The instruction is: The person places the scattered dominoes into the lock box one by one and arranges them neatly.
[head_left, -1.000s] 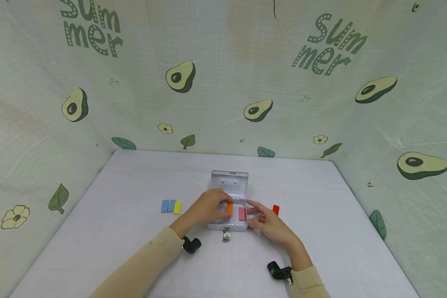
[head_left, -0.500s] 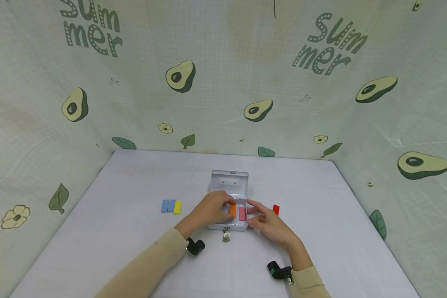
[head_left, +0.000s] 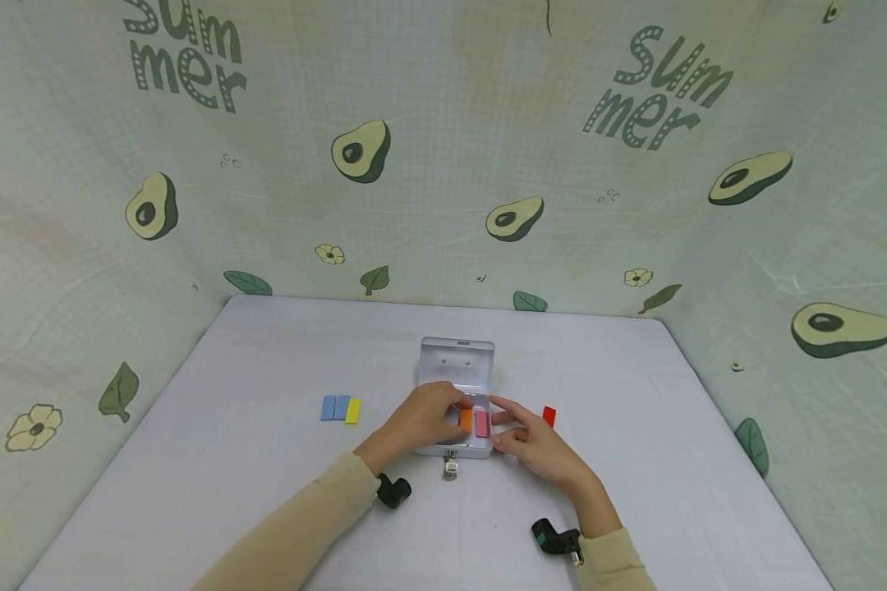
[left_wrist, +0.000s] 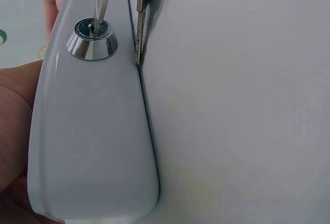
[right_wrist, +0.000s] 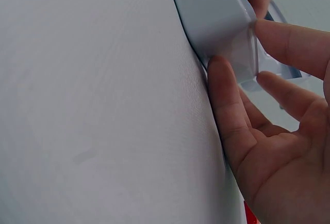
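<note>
A small white metal cash box (head_left: 432, 450) stands on the table with its lid (head_left: 457, 364) raised. Inside it, my left hand (head_left: 426, 417) pinches an orange block (head_left: 466, 420) between thumb and fingers. Right beside that lies a pink block (head_left: 482, 423). My right hand (head_left: 541, 446) touches the box's right end with its fingers spread. The right wrist view shows the thumb (right_wrist: 223, 87) against the wall of the box and other fingertips along its rim. In the left wrist view, a key (left_wrist: 99, 12) sits in the front lock (left_wrist: 93, 41); the orange block is hidden there.
Two blue blocks (head_left: 334, 408) and a yellow block (head_left: 351, 411) lie side by side left of the box. A red block (head_left: 549, 417) lies just beyond the right hand. The white table (head_left: 266, 353) meets patterned cloth walls at the back and sides.
My left hand has shifted right inside the box with the orange block, closer to the pink block. The right hand has stayed at the box's right end.
</note>
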The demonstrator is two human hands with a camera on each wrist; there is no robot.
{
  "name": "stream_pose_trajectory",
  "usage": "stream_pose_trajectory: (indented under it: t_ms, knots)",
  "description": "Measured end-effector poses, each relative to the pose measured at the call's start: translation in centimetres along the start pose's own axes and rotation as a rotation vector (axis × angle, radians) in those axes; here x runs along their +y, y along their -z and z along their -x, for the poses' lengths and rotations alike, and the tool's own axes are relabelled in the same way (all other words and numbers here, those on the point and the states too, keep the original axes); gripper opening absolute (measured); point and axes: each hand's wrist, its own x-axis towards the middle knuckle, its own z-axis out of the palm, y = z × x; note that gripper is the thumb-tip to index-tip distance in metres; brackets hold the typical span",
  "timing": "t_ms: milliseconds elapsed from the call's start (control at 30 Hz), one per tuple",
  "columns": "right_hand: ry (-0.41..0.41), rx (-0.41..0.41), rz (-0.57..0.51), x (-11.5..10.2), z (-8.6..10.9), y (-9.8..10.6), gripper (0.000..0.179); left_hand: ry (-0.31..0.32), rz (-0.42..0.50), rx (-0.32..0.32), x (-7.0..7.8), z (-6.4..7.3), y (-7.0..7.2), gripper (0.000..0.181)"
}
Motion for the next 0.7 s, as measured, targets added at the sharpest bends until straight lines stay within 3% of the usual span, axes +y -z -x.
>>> stream_pose_trajectory:
  t_ms: [700]
  knots:
    - [0.02,-0.012,-0.019,-0.24,0.1,0.07,0.069,0.049,-0.09,0.029,0.66,-0.21,-0.98,0.042]
